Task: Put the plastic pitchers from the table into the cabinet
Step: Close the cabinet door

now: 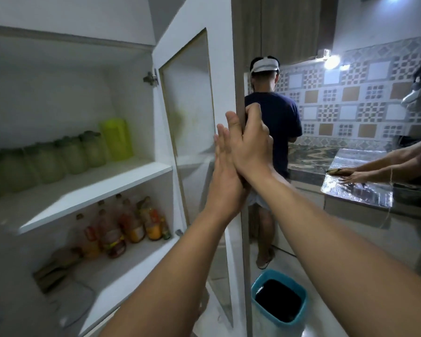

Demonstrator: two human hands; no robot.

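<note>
gripping the door (229,76) edge, right hand (250,147); left hand (225,176) flat; five pitchers (117,139)

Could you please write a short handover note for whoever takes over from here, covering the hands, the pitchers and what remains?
Left hand: flat, fingers straight, pressed on the edge of the open cabinet door.
Right hand: fingers curled round the same door edge from the outer side.
Pitchers: a row of green pitchers stands on the upper shelf, with a yellow-green pitcher at the far end. Neither hand carries one.
Done: those pitchers are shelved.
Left: the table is out of view, so check it for any more; the door is not yet closed.
</note>
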